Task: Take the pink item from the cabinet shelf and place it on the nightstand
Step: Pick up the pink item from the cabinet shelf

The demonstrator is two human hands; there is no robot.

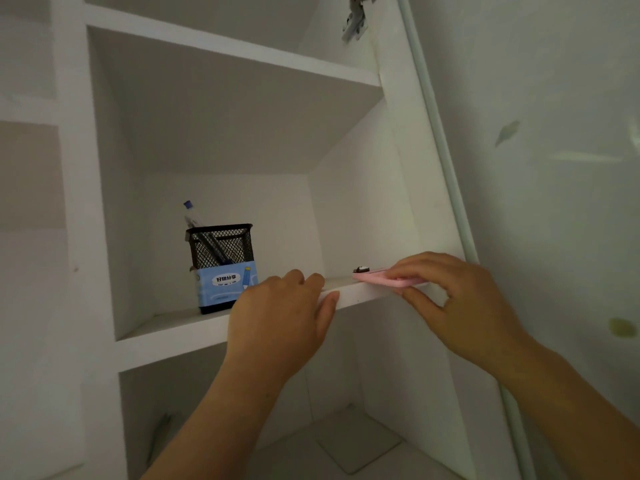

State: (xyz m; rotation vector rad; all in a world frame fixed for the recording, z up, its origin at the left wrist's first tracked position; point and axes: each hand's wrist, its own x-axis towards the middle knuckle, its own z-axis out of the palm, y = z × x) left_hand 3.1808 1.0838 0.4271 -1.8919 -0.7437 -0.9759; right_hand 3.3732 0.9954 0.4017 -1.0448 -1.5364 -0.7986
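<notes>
Right hand (460, 299): my fingers lie on top of the pink item (381, 279) and my thumb sits under its overhanging edge, pinching it so it can slide off.
Pink item: flat, at the shelf (173, 336) front edge on the right, partly over the lip; a small dark piece sits at its far end.
Left hand (282, 318): fingers curled over the shelf lip, thumb along its front face, probably steadying me; it holds nothing.
Pen cup (221, 247): black mesh, back left, well apart.
Label (227, 284): blue, Chinese characters, too small for me to read surely.
Nightstand: not in view.
</notes>
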